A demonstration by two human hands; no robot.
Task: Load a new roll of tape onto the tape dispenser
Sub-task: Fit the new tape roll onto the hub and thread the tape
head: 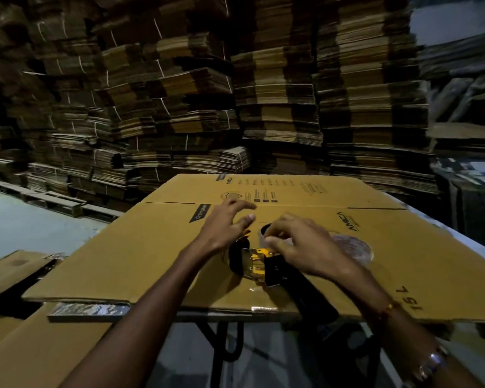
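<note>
A person's right hand (300, 242) apparently pinches a tape roll (266, 233) just beyond the tape dispenser (259, 266) lying on the cardboard-covered counter (140, 256); the left hand (227, 222) hovers released, immediately left.

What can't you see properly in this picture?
Head view only:
- Black and yellow tape dispenser: its front is hidden under the right hand.
- Clear round tape roll: partly behind that hand, blurred.
- Left hand: fingers motion-blurred.
- Small print on the flattened brown cardboard box: too small.
</note>
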